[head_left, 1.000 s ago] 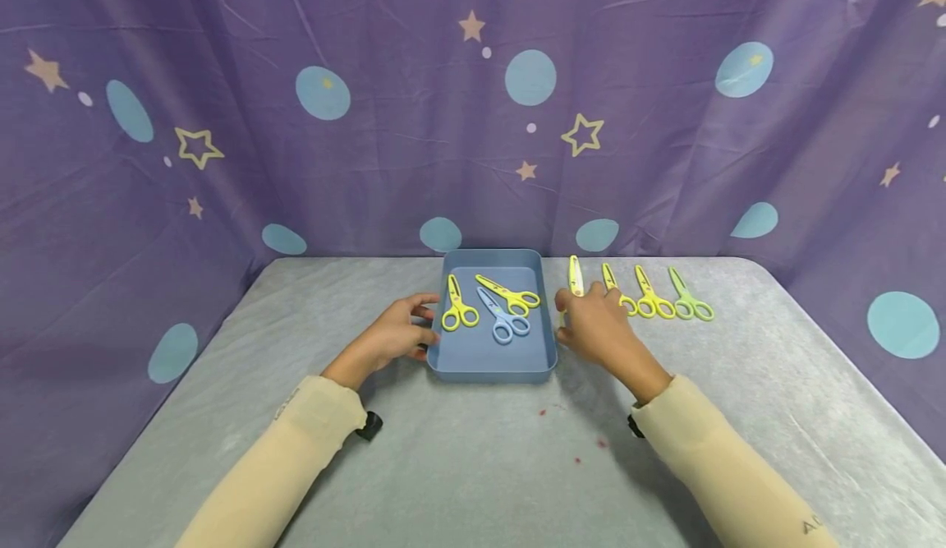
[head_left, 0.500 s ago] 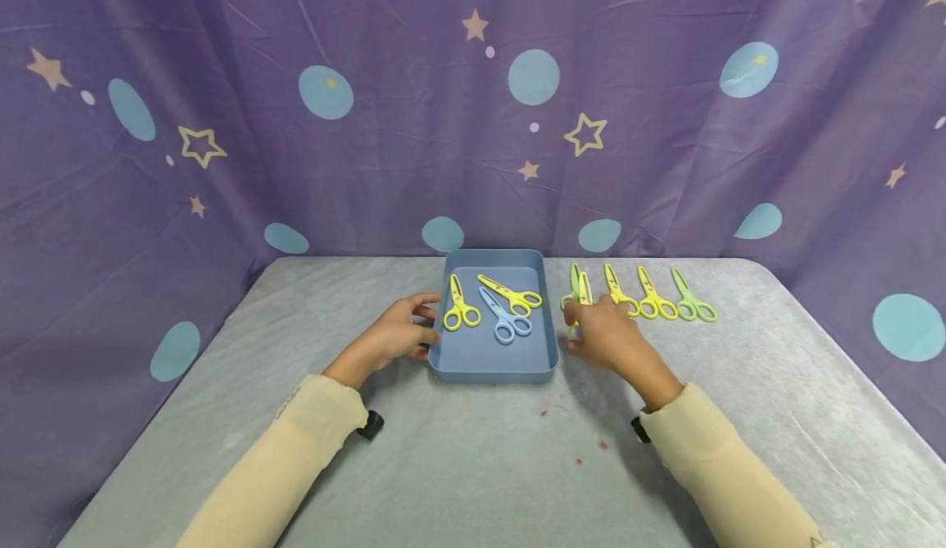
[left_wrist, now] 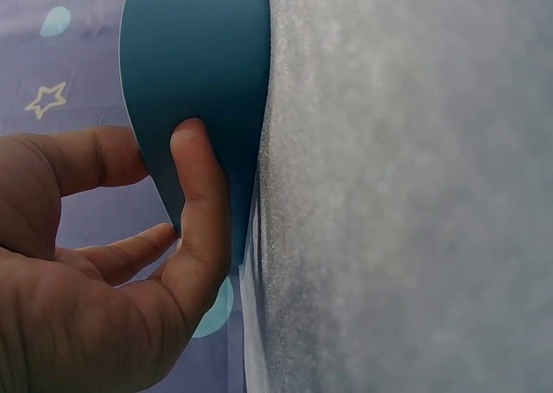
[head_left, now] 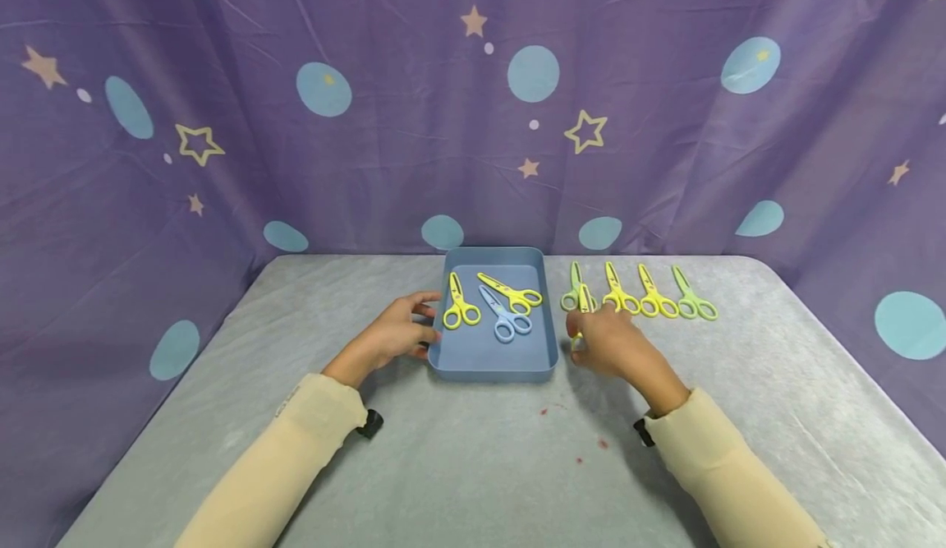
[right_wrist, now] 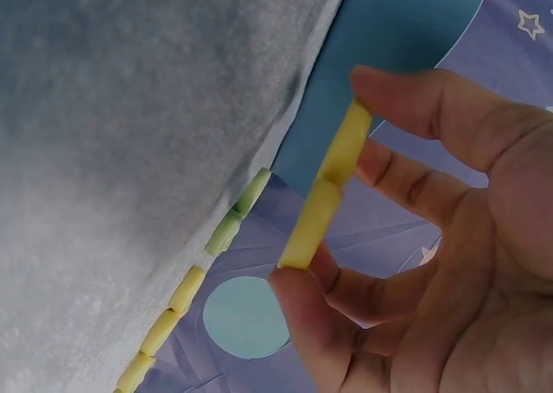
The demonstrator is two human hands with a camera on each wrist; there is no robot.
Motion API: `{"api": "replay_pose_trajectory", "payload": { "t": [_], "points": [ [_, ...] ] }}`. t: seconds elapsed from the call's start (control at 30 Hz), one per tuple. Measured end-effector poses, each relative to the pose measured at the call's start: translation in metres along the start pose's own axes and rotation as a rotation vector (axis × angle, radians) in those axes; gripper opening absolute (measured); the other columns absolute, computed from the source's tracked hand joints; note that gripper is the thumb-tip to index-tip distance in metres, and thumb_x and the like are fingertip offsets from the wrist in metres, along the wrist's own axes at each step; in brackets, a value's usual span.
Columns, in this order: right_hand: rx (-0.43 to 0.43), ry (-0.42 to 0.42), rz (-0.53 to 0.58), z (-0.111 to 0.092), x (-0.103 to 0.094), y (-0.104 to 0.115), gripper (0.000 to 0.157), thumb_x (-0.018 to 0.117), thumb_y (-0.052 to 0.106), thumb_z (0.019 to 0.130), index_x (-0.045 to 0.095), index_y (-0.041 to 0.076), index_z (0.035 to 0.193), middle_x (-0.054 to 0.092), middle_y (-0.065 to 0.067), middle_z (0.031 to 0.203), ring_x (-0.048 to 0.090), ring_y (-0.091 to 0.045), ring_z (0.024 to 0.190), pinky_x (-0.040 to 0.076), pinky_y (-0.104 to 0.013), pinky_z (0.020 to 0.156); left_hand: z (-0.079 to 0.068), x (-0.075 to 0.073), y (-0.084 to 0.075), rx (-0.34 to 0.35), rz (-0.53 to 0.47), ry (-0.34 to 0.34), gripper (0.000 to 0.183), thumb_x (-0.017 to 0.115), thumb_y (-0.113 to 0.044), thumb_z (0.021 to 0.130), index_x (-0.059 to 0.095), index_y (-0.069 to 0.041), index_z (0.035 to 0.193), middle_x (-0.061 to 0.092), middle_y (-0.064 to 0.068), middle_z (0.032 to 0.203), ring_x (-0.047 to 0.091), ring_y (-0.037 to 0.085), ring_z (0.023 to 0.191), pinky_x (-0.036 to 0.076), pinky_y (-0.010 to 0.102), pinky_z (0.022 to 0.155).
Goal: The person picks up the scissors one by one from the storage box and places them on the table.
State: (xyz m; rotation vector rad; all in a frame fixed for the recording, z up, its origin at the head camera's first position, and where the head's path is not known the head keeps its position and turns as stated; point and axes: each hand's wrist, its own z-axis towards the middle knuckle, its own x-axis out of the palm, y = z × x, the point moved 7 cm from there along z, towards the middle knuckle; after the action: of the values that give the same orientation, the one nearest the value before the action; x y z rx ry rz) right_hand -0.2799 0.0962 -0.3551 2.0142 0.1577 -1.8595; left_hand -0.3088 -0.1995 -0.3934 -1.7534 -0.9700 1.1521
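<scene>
My left hand (head_left: 392,333) is at the left side of a shallow blue tray (head_left: 491,376). In the left wrist view its thumb reaches over the tray's rim, and one fingertip (left_wrist: 190,136) lies against the outer wall. Just right of the tray, my right hand (head_left: 609,338) grips yellow scissors (right_wrist: 325,194) at the handle loops, between thumb and fingers; their blades (head_left: 586,297) point away from me. Inside the tray lie two yellow scissors, one at the left (head_left: 461,315) and one at upper right (head_left: 521,297), and light blue scissors (head_left: 505,316).
Behind my right hand a row runs along the table's back: green scissors (head_left: 575,278), two yellow scissors (head_left: 619,289) (head_left: 655,292) and light green scissors (head_left: 694,295). The grey-covered table (head_left: 473,466) meets a patterned purple curtain (head_left: 369,178) at its back edge.
My right hand has drawn the yellow scissors toward me and slightly right, uncovering the green scissors behind. My left hand and the tray have stayed put.
</scene>
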Motion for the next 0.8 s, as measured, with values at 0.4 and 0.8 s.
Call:
{"api": "replay_pose_trajectory", "payload": {
  "t": [0.4,0.8],
  "points": [
    [0.003,0.151,0.012,-0.002,0.011,0.004,0.025,0.082,0.017,0.084,0.068,0.013,0.105,0.063,-0.013,0.102,0.054,-0.043,0.096,0.048,-0.054,0.079,0.001,-0.001,0.001,0.008,-0.011,0.013,0.077,0.066,0.006,0.092,0.034,-0.012,0.16,0.043,0.02,0.141,0.064,0.031,0.102,0.061,0.04,0.071],
    [-0.007,0.186,0.013,-0.003,0.014,0.003,0.027,0.081,0.015,0.081,0.069,0.012,0.105,0.064,-0.013,0.099,0.056,-0.041,0.095,0.048,-0.055,0.081,-0.001,-0.001,0.0,0.008,-0.009,0.012,0.078,0.066,0.007,0.091,0.034,-0.012,0.16,0.043,0.02,0.141,0.065,0.031,0.101,0.061,0.04,0.071]
  ]
}}
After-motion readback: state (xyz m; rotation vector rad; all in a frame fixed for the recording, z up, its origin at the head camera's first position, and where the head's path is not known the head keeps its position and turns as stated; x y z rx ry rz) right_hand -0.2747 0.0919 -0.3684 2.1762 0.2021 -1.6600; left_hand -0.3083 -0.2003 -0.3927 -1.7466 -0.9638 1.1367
